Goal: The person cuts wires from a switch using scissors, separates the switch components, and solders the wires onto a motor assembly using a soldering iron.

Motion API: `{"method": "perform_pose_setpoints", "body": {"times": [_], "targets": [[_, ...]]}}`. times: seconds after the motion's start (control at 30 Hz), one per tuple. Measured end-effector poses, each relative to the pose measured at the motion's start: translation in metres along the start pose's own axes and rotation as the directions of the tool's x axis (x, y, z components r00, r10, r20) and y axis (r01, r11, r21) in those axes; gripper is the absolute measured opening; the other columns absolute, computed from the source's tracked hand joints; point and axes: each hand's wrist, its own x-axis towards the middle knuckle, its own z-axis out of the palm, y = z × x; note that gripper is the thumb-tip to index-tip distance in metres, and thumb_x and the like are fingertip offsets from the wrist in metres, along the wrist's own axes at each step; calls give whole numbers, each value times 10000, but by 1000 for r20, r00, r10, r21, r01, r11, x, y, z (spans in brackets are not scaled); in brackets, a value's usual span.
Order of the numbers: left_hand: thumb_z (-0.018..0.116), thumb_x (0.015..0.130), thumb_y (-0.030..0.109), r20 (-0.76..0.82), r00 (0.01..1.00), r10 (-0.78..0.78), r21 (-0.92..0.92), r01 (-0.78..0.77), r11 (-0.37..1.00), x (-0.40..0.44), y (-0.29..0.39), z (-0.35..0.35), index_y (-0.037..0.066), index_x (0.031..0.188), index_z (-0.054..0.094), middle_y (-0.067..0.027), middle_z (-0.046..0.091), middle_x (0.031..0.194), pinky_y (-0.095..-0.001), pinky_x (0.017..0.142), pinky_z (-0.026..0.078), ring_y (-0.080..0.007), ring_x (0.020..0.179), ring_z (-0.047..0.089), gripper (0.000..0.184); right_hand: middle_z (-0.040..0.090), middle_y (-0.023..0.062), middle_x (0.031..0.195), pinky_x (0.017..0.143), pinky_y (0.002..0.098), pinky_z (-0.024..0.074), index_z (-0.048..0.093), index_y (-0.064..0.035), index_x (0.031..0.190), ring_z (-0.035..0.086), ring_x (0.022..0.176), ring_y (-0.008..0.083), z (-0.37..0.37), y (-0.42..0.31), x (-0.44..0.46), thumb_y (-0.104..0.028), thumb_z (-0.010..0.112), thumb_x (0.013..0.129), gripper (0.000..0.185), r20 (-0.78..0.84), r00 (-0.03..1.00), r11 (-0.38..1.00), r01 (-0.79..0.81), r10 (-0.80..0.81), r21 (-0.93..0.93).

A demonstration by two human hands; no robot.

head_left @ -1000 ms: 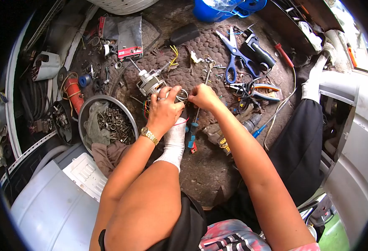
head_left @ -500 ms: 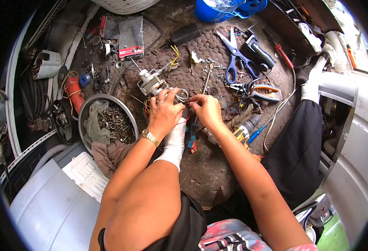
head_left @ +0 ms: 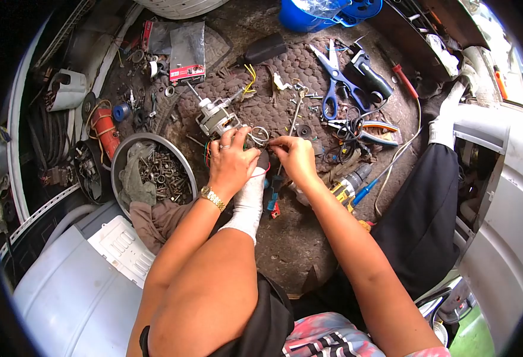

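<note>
A small electric motor (head_left: 215, 117) with a metal body and shaft lies on the worn mat. My left hand (head_left: 233, 160), with a ring and a watch, is just below it, fingers bent and closed around thin wires. A pale loop of wire (head_left: 259, 135) arcs between my two hands. My right hand (head_left: 295, 158) pinches near the loop's right end; its fingertips hide the exact spot. A red wire (head_left: 267, 171) hangs by my white-socked foot (head_left: 248, 205), which is under my left hand.
A metal bowl of bolts (head_left: 191, 181) stands on the left. Scissors (head_left: 334, 74), pliers (head_left: 380, 132), a yellow drill (head_left: 349, 185) and a red-handled soldering iron (head_left: 405, 81) lie to the right. A blue bucket (head_left: 300, 18) is at the back.
My hands stay almost in place over the wires. The wire loop shows a little more openly between my fingers, and the view has shifted very slightly.
</note>
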Motion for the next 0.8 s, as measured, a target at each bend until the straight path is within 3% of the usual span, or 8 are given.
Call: {"method": "perform_pose_setpoints", "body": {"times": [0.1,0.4,0.5,0.6,0.7,0.8], "targets": [[772,759,258,-24,1000,-6,20,7,1000,-5,-2,0,235,883,778,-21,554,1326,-460,967,348,-277,1245,442,127,729,150,857,712,382,559,775,-117,957,718,786,317,1,3,3,-122,718,818,151,-62,997,994,-42,49,104],[739,791,201,-52,999,-1,103,6,995,-16,-15,1,233,939,778,10,596,1058,-420,869,376,-239,1060,514,156,719,144,859,719,420,560,771,-160,1001,698,803,347,1,0,-10,-153,691,839,181,36,990,963,144,-139,-229],[734,787,197,-74,997,18,141,-7,990,-19,-19,1,243,955,782,2,597,1109,-414,869,384,-236,1087,513,180,719,139,849,710,421,561,765,-164,1020,700,795,338,-2,6,-6,-155,684,839,199,26,987,979,159,-157,-126],[715,782,176,-71,997,34,175,-21,984,-21,-23,2,279,986,782,3,589,1163,-408,889,386,-235,1111,508,239,725,128,884,705,419,562,756,-173,1053,704,817,322,-5,8,-9,-131,676,830,241,16,999,998,48,-47,-34],[698,784,163,-68,995,75,179,-62,982,-21,-30,-1,306,997,780,9,580,1190,-406,899,384,-232,1118,502,270,718,104,885,673,417,556,738,-198,1118,698,805,312,-4,6,-18,-102,663,822,320,-6,966,961,255,-257,-105],[685,787,158,-69,992,109,186,-95,978,-21,-36,-2,323,1003,777,18,572,1214,-405,905,381,-224,1131,493,287,688,83,869,640,416,546,712,-222,1178,683,765,309,-4,3,-23,-80,652,816,393,82,941,911,338,-328,-237]]}}
